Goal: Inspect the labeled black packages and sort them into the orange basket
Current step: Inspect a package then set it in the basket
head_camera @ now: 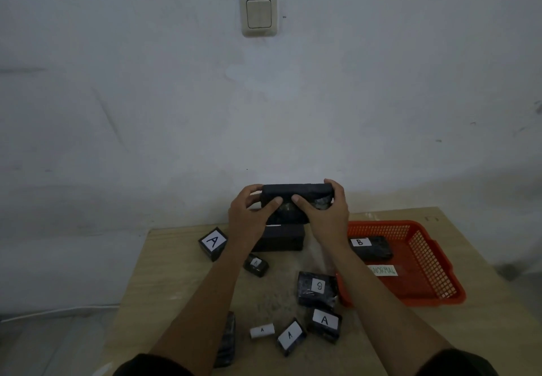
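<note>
I hold a large black wrapped package (296,192) up above the far side of the table. My left hand (252,214) grips its left end and my right hand (322,214) grips its right end, thumbs on the near face. No label shows on it. The orange basket (425,261) stands at the right with a black package labelled B (371,248) inside and a paper tag (382,270) on its floor. Several black packages labelled A lie on the table, including one at far left (213,243) and one near the front (324,323).
A bigger black package (278,237) sits under my hands. Another package marked B (316,287) lies beside the basket's near corner. A small white roll marked A (262,330) and a dark package (227,340) lie near the front. A wall with a light switch (258,13) is behind.
</note>
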